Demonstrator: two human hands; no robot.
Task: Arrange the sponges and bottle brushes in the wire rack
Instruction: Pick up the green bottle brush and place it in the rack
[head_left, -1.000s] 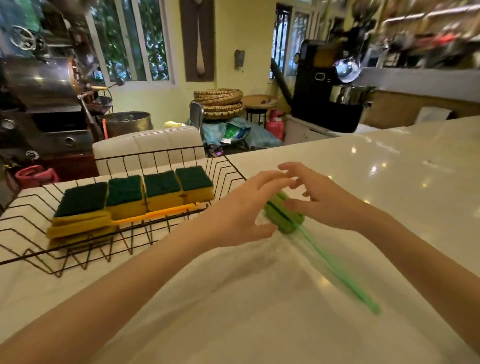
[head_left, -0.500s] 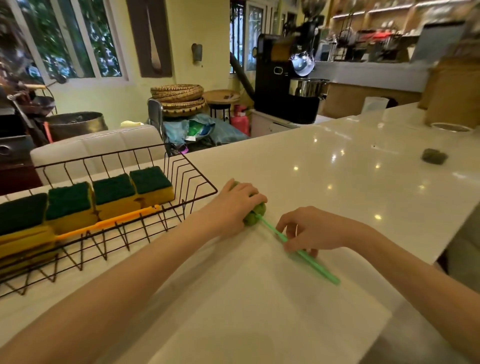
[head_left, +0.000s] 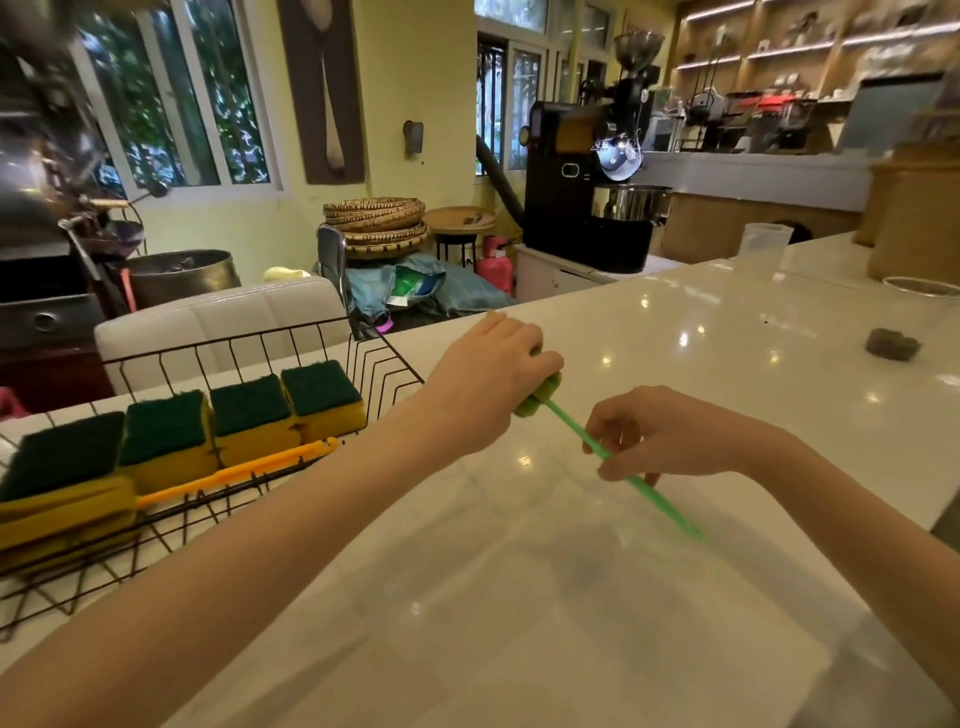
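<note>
Green bottle brush (head_left: 571, 422) lies on the white counter (head_left: 675, 338), just right of the wire rack (head_left: 384, 358). Likely light; thin plastic stem probably flexes, foam head soft and squashy, so grip at both ends looks sensible. Left hand (head_left: 488, 384) curls over the foam head, fingers closed on it. Right hand (head_left: 660, 436) pinches mid-stem, fingers narrow, tail poking out below; exact fingertip contact hard to make out. Both forearms reach forward, wrists low. In the rack: four sponges (head_left: 244, 410) in a row, orange brush (head_left: 234, 475) in front.
</note>
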